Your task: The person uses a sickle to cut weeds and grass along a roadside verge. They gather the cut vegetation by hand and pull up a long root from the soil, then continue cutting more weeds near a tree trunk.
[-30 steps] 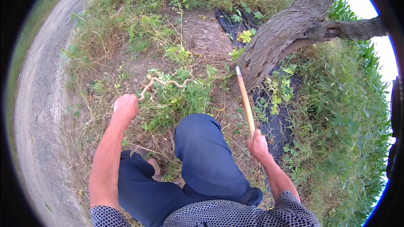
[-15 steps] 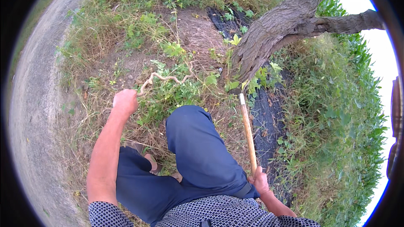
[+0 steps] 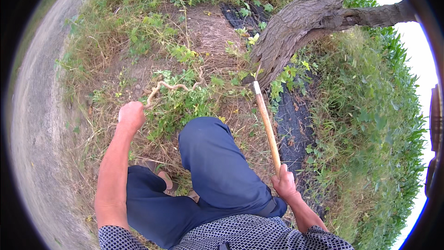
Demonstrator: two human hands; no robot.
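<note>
My left hand (image 3: 132, 115) is closed round one end of a crooked, wavy stick (image 3: 173, 86). The stick reaches right over low green leaves (image 3: 196, 104), its far end bent up among them. On the right, my right hand (image 3: 284, 183) grips the lower end of a long wooden handle (image 3: 268, 132). A pale metal collar (image 3: 257, 87) caps that handle, and a small dark blade (image 3: 248, 80) juts left from it near the foot of the tree trunk (image 3: 296, 23). Foreshortening hides the blade's full shape, so the tool's exact kind cannot be told.
The trunk leans up to the right, with a side branch (image 3: 379, 15). Black ground sheeting (image 3: 291, 125) runs past its base. Dense weeds (image 3: 356, 134) grow at the right, a grey path (image 3: 39, 125) curves along the left, and my bent knee (image 3: 206, 134) is between my arms.
My right hand has moved up and forward, carrying the tool's head up and left toward the trunk's base. My left hand and the stick have shifted slightly left in view.
</note>
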